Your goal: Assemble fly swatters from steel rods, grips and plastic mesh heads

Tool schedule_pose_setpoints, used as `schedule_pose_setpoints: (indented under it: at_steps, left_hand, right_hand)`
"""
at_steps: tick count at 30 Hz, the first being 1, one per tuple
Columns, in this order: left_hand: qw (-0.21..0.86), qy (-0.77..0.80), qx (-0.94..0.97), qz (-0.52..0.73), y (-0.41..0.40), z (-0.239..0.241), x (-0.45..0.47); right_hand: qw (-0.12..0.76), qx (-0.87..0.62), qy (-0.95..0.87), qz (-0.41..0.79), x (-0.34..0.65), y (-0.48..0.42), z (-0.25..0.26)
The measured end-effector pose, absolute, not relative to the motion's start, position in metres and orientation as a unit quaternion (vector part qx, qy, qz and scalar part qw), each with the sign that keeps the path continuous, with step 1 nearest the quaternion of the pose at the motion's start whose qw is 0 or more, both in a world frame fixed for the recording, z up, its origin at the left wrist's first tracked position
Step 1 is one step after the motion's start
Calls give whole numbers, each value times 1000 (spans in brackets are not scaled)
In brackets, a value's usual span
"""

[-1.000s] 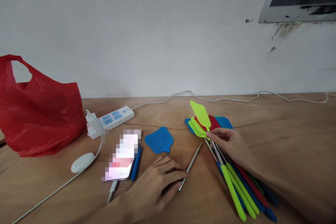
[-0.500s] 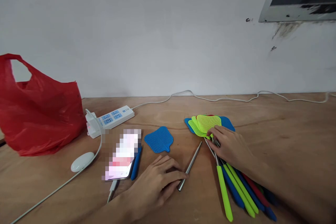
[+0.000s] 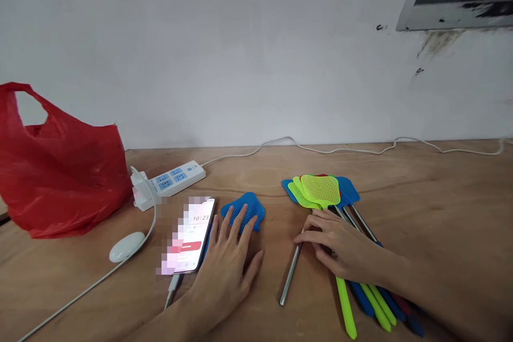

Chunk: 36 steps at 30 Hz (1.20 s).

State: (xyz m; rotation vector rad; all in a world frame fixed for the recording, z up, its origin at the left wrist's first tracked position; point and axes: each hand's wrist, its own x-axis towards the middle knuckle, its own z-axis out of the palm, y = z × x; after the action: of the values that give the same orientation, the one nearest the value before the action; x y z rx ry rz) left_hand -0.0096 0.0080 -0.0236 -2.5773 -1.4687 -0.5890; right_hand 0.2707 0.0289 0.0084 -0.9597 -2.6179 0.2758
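Note:
My left hand is spread, its fingertips over the blue perforated fly swatter head lying flat; whether they press on it cannot be told. My right hand has its fingers closed at the upper end of a slim silver metal rod, whose lower end points toward me. Under and beside that hand lies a fanned pile of fly swatters, with yellow-green mesh heads, metal shafts and yellow-green handles, among blue and red ones. The hand and forearm hide part of their shafts and handles.
At the left stand a red plastic bag and a white power strip. A lit phone on a charging cable lies left of my left hand, near a white oval device. A thin white cord runs along the wall.
My left hand has left the metal rod and moved left, spreading over the blue swatter head. My right hand has come down from the swatter heads to the rod, which has shifted slightly toward me.

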Motion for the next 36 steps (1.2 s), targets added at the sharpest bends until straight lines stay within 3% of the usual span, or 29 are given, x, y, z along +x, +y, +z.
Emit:
schedule_pose_setpoints:
  at_steps: [13,18,22,31,36]
  left_hand:
    - [51,-479,-857,-182,4,-18,-8]
    - [121,-478,-850,-184,12,-14,-13]
    - [163,-497,-845,-113,18,-19,-20]
    - [142,-502,-848,-88,18,-9,-20]
    - [142,-517,-844,9,18,4,-19]
  right_hand:
    - [208,-312,-918,130,266,27,10]
    - [200,-307,-922,126,266,27,9]
    - [194,-313,-922,119,266,28,6]
    - [178,-386,-898,114,263,22,6]
    - [177,-410,-888,105,260,20,4]
